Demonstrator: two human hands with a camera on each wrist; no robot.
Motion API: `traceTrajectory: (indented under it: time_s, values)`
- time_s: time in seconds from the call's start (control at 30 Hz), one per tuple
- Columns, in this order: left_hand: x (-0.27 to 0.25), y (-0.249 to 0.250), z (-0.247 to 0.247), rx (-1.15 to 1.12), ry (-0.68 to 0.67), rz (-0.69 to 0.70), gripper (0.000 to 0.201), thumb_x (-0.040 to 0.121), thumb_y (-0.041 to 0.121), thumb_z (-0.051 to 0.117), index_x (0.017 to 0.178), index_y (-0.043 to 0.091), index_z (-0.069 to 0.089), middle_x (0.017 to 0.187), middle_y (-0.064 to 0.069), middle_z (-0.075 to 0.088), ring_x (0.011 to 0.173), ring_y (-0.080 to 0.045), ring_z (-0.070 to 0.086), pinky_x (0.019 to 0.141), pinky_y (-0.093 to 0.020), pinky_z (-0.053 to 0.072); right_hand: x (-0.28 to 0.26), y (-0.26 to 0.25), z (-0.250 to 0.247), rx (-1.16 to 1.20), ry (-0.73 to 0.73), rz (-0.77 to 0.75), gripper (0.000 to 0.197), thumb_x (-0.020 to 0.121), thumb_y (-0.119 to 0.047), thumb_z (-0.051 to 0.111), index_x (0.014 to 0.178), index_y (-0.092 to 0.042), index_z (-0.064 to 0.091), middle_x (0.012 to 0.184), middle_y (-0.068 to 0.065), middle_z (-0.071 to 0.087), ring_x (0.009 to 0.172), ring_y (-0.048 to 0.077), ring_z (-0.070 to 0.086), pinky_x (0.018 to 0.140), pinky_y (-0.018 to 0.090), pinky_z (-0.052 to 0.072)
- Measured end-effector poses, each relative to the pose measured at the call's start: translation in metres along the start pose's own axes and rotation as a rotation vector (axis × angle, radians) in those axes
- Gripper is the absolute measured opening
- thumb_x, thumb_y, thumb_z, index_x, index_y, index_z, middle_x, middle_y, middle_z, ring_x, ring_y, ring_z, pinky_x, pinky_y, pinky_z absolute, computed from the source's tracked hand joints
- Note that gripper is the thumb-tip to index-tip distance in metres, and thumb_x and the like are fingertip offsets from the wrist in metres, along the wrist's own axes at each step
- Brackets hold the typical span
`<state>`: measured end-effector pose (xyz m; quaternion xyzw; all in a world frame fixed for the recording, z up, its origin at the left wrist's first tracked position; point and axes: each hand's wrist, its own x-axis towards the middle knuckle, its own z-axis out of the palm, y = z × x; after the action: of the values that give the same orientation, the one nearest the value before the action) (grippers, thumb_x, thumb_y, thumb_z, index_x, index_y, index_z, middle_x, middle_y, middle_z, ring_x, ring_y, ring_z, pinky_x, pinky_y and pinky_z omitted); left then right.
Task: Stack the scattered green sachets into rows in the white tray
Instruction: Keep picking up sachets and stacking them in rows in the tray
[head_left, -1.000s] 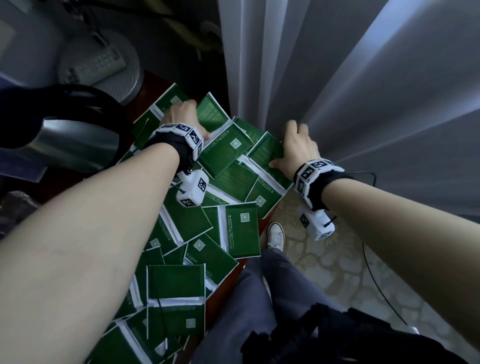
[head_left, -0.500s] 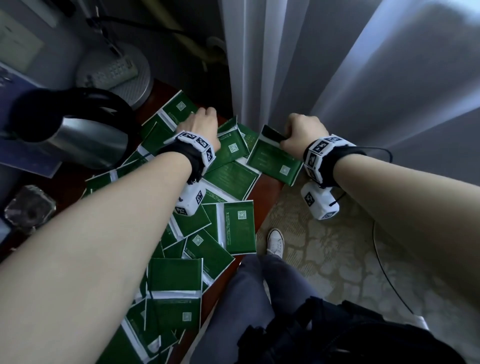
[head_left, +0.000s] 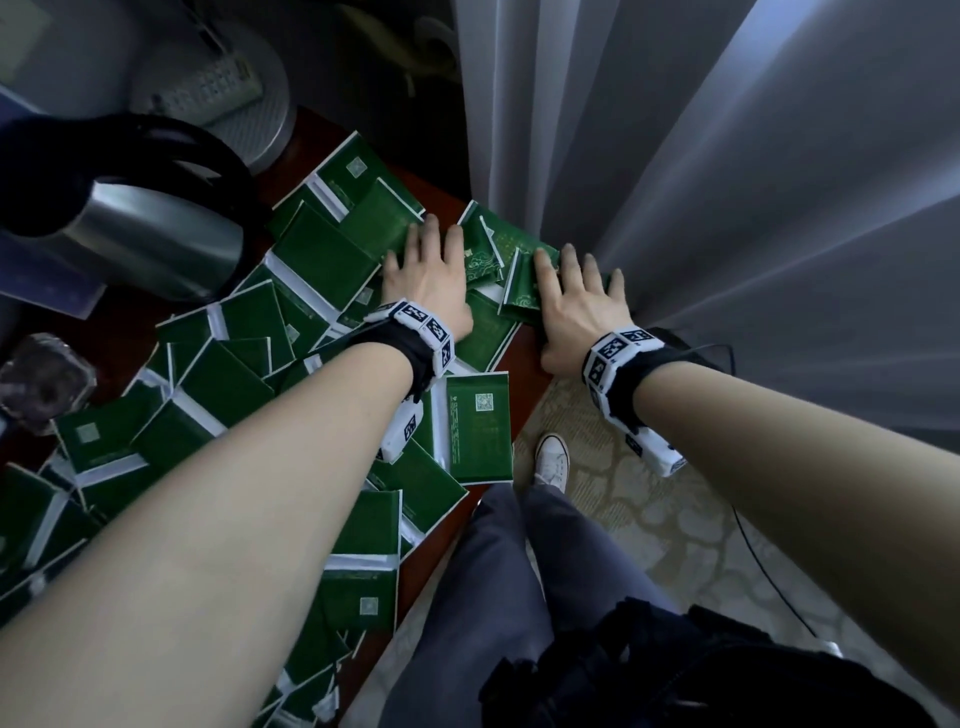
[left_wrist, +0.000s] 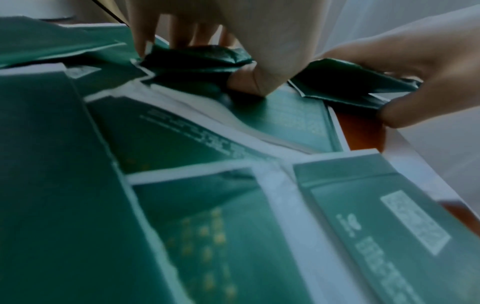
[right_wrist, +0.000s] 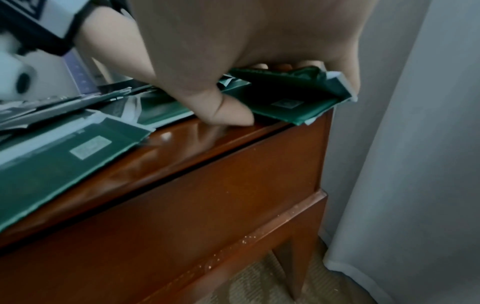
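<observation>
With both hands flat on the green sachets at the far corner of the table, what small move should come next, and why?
Probably the right hand should slide its sachets inward toward the left hand. They overhang the table corner beside the curtain and might fall. No white tray is visible.

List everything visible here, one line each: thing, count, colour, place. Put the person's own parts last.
green sachets: dozens, too overlapped to count, green with white edges, scattered across the table top
table: one, reddish-brown wood, under the sachets, beside the curtain
kettle: one, silver with black handle, far left of the table
remote control: one, pale grey, on a round grey surface behind the table
curtain: one, pale grey, right of the table
cable: one, black, on the patterned floor
shoe: one, white, on the floor by the table edge
left hand: fingers spread flat on sachets at the far end
right hand: flat on sachets at the table's far corner, thumb on the wood
</observation>
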<state>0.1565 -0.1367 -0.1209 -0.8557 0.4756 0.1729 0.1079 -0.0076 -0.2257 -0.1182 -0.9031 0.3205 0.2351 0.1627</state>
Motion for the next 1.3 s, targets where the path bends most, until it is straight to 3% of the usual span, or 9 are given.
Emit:
traceTrajectory:
  time_s: [0.2, 0.4, 0.53, 0.63, 0.73, 0.87, 0.97, 1.13, 1.3]
  values:
    - [-0.001, 0.001, 0.004, -0.032, 0.109, 0.004, 0.062, 0.089, 0.013, 0.059, 0.144, 0.012, 0.032, 0.160, -0.014, 0.023, 0.147, -0.035, 0.022, 0.113, -0.057, 0.029, 0.002, -0.007, 0.001, -0.044, 0.054, 0.046, 0.081, 0.091, -0.018, 0.048, 0.156, -0.009, 0.000, 0.159, 0.029, 0.010, 0.145, 0.048, 0.016, 0.112, 0.067, 0.020]
    - [-0.008, -0.008, -0.013, -0.095, 0.106, 0.110, 0.065, 0.088, -0.002, 0.052, 0.148, 0.014, 0.034, 0.157, -0.004, 0.033, 0.142, -0.024, 0.036, 0.113, -0.052, 0.030, -0.008, -0.004, -0.018, -0.021, 0.001, 0.055, 0.069, 0.097, -0.010, 0.036, 0.157, -0.011, 0.003, 0.162, 0.023, 0.010, 0.146, 0.044, 0.018, 0.116, 0.060, 0.021]
    - [-0.019, -0.008, -0.043, -0.145, 0.089, 0.199, 0.057, 0.092, -0.002, 0.046, 0.145, 0.018, 0.039, 0.141, -0.003, 0.052, 0.112, -0.031, 0.061, 0.090, -0.043, 0.052, -0.022, -0.003, -0.039, 0.084, 0.050, 0.053, 0.070, 0.093, -0.009, 0.039, 0.158, -0.014, 0.013, 0.163, 0.012, 0.018, 0.147, 0.035, 0.023, 0.118, 0.050, 0.024]
    - [-0.033, -0.012, -0.069, -0.113, 0.061, 0.187, 0.053, 0.093, 0.001, 0.047, 0.141, 0.022, 0.042, 0.129, -0.003, 0.058, 0.106, -0.031, 0.061, 0.080, -0.041, 0.052, -0.037, -0.011, -0.064, 0.136, 0.116, 0.025, 0.067, 0.094, -0.010, 0.044, 0.156, -0.019, 0.022, 0.161, 0.003, 0.026, 0.143, 0.028, 0.033, 0.113, 0.041, 0.035]
    - [-0.058, -0.019, -0.094, -0.080, 0.077, 0.138, 0.048, 0.093, 0.006, 0.050, 0.138, 0.022, 0.045, 0.125, -0.005, 0.060, 0.108, -0.032, 0.060, 0.081, -0.041, 0.050, -0.056, -0.026, -0.088, 0.111, 0.164, -0.026, 0.067, 0.089, -0.002, 0.045, 0.152, -0.022, 0.032, 0.152, 0.003, 0.043, 0.130, 0.030, 0.050, 0.100, 0.040, 0.046]
    - [-0.105, -0.033, -0.114, -0.061, 0.124, 0.041, 0.046, 0.092, 0.006, 0.050, 0.135, 0.022, 0.048, 0.125, -0.007, 0.061, 0.109, -0.033, 0.060, 0.081, -0.040, 0.050, -0.079, -0.050, -0.111, 0.039, 0.207, -0.101, 0.064, 0.085, 0.005, 0.040, 0.144, -0.020, 0.041, 0.134, 0.008, 0.057, 0.116, 0.032, 0.058, 0.091, 0.043, 0.053]
    - [-0.154, -0.050, -0.113, -0.083, 0.176, -0.067, 0.043, 0.092, 0.005, 0.048, 0.132, 0.020, 0.050, 0.126, -0.009, 0.059, 0.110, -0.035, 0.059, 0.083, -0.041, 0.051, -0.098, -0.076, -0.116, 0.005, 0.230, -0.188, 0.064, 0.085, 0.007, 0.041, 0.143, -0.019, 0.042, 0.124, 0.010, 0.060, 0.108, 0.033, 0.060, 0.084, 0.041, 0.055]
    - [-0.251, -0.082, -0.087, -0.112, 0.155, -0.250, 0.047, 0.092, 0.005, 0.048, 0.135, 0.023, 0.049, 0.128, -0.008, 0.060, 0.110, -0.034, 0.060, 0.085, -0.043, 0.053, -0.137, -0.141, -0.094, -0.092, 0.216, -0.398, 0.071, 0.084, 0.011, 0.039, 0.146, -0.021, 0.040, 0.122, 0.013, 0.060, 0.103, 0.032, 0.062, 0.077, 0.039, 0.056]
    - [-0.346, -0.137, -0.054, -0.119, 0.135, -0.448, 0.045, 0.094, 0.008, 0.049, 0.137, 0.022, 0.049, 0.127, -0.009, 0.060, 0.109, -0.034, 0.061, 0.082, -0.042, 0.053, -0.168, -0.234, -0.064, -0.194, 0.162, -0.609, 0.070, 0.086, 0.008, 0.042, 0.148, -0.023, 0.038, 0.124, 0.013, 0.059, 0.107, 0.033, 0.062, 0.082, 0.043, 0.056]
